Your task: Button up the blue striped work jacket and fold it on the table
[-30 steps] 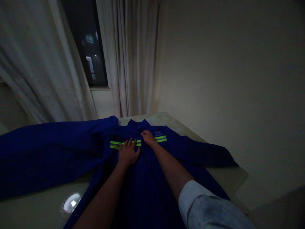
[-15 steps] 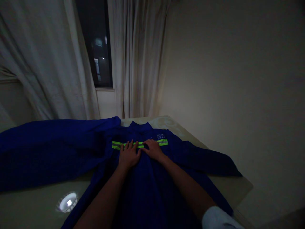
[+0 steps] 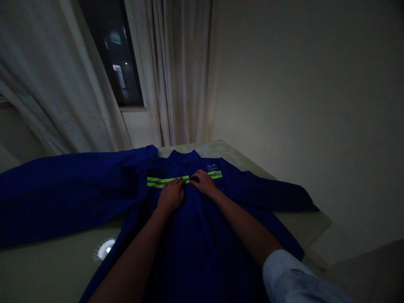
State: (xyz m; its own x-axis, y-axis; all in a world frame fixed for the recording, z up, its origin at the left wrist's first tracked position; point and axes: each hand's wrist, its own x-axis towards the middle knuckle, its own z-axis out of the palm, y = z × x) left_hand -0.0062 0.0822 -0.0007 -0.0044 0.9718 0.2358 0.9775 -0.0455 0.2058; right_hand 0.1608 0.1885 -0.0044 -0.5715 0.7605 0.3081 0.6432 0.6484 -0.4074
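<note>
A dark blue work jacket [image 3: 189, 235] lies spread, front up, with yellow-green reflective stripes across its chest. Its collar [image 3: 184, 157] points away from me. My left hand [image 3: 172, 195] rests on the left chest stripe beside the middle front edge, fingers drawn together and curled onto the cloth. Just right of it, my right hand [image 3: 203, 183] pinches the jacket front between thumb and fingers, at the inner end of the right stripe. What the fingertips grip is partly hidden. White print [image 3: 212, 167] shows above the right stripe.
Under the jacket is a pale table [image 3: 57, 269], its right edge near a bare wall [image 3: 299, 105]. A shiny round glass-like object [image 3: 105, 249] sits at the lower left, partly covered. Pale curtains [image 3: 183, 75] hang by a dark window [image 3: 115, 59] behind the table.
My left hand's fingers were spread flat over the stripe and are now drawn together near the middle front. My right hand stays almost in place on the cloth. The view has tilted slightly.
</note>
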